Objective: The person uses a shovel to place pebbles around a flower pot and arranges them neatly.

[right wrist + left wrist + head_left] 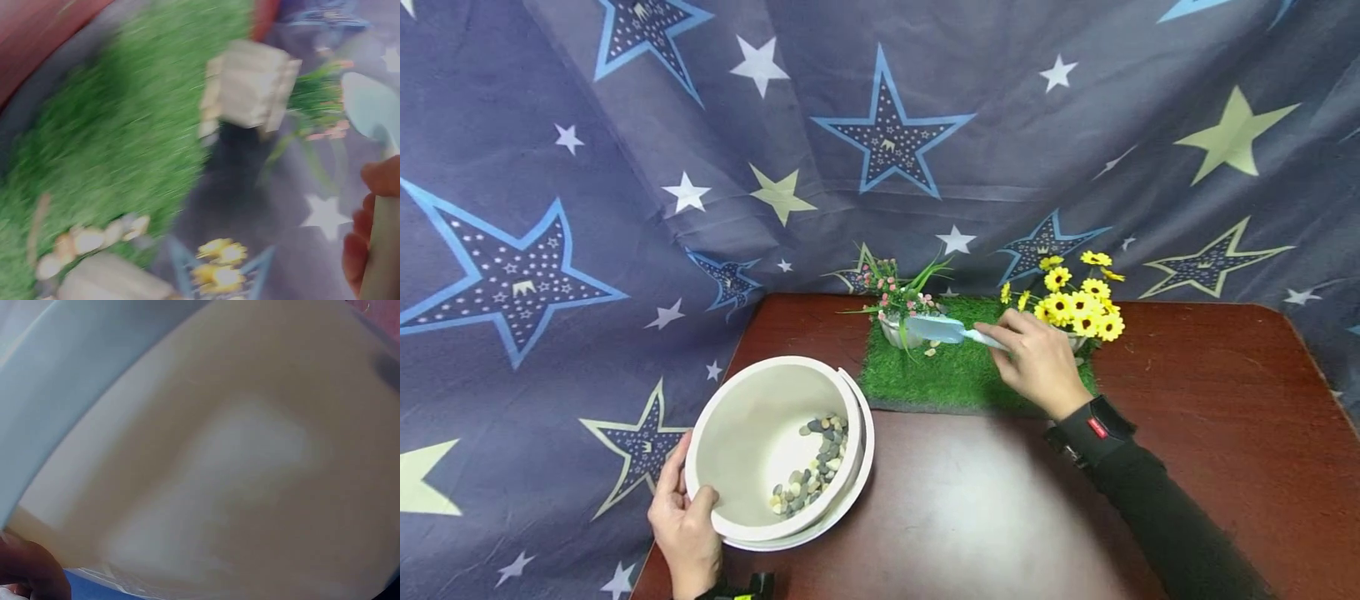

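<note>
A deep off-white flowerpot point(733, 433) leans toward the right over the table's left part, and a second white rim shows beneath it. Grey, tan and white pebbles point(812, 475) lie along its right inner side. My left hand point(687, 525) grips the pot's left edge, thumb over the rim; the pot wall point(206, 462) fills the left wrist view. In my right hand point(1037, 362) is a small pale blue garden trowel point(936, 327), held by its white handle above the grass mat. The trowel's blade point(369, 103) points away from the fingers in the right wrist view.
Artificial green turf point(940, 379) lies at the back of the brown table point(1195, 400). On it stand a small pot point(898, 335) of pink flowers and a pot of yellow flowers point(1082, 308), with pebbles near them. A star-patterned cloth point(1000, 158) hangs behind.
</note>
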Motion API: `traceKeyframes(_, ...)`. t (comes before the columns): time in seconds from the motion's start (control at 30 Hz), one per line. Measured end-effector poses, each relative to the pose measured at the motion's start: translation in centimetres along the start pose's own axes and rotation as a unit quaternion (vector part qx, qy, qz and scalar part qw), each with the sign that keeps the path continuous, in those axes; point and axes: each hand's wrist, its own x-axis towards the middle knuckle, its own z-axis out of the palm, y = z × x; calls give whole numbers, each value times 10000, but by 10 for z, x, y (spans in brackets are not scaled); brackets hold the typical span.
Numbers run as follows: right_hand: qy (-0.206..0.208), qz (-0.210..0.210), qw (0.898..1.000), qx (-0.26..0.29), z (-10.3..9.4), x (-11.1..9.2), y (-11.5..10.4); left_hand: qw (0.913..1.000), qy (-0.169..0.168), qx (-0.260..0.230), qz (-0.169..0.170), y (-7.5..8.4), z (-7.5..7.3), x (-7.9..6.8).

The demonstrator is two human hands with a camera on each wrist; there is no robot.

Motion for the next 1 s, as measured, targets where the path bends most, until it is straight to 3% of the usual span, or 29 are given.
traceKeyframes(0.07, 119, 58, 9993, 351, -11, 6, -11, 9998, -83, -16, 186, 3, 0, -2)
traceKeyframes(0.17, 66, -66, 9967, 809, -28, 15, -35, 9964, -462, 207, 675, 11, 4, -8)
traceKeyframes(0.23, -187, -254, 9951, 935, -38, 19, -55, 9893, -749, 619, 1088, 18, 11, -11)
traceKeyframes(0.3, -556, -448, 9934, 898, -46, 21, -74, 9766, -946, 1081, 1601, 24, 20, -14)
traceKeyframes(0.47, -1443, -617, 9865, 465, -45, 19, -109, 9440, -1222, 1586, 2623, 40, 44, -25)
traceKeyframes(0.6, -1855, -719, 9798, -214, -31, 13, -122, 9244, -1594, 1736, 2998, 52, 61, -40)
traceKeyframes(0.8, -1719, -1107, 9687, -1406, -7, 2, -135, 9010, -1735, 2029, 3420, 60, 77, -56)
traceKeyframes(1.0, -1648, -1280, 9629, -1710, 7, -6, -147, 8789, -1898, 2012, 3888, 64, 89, -70)
